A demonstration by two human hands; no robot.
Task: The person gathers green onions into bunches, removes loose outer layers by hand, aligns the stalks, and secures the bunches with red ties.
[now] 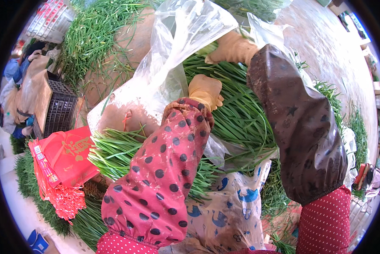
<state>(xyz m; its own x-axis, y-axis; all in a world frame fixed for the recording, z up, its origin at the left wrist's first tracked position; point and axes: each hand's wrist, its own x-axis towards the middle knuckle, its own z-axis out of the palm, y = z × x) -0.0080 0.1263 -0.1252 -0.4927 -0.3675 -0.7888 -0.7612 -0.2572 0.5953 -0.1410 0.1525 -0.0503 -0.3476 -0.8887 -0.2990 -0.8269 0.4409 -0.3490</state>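
Observation:
My left hand (206, 90), in a tan glove and a red dotted sleeve cover, rests with curled fingers on a large heap of long green leaves (240, 101), which look like garlic chives. A clear plastic bag (164, 70) stands spread beside it, its edge meeting the hand. Whether the fingers grip bag or leaves is unclear. Farther up, my right hand (233, 47), gloved in tan under a dark brown sleeve cover, reaches over the heap's far end. Its fingertips are partly hidden by bag film (202, 22). Below my left forearm, a cut-ended leaf bundle (117, 152) pokes out.
A red bag (69, 152) with a bunch of red ties (66, 201) lies at left. Behind it are a black plastic crate (59, 104) and a person (28, 66). Loose leaves (98, 35) cover the floor at upper left. A patterned apron (228, 212) covers my lap.

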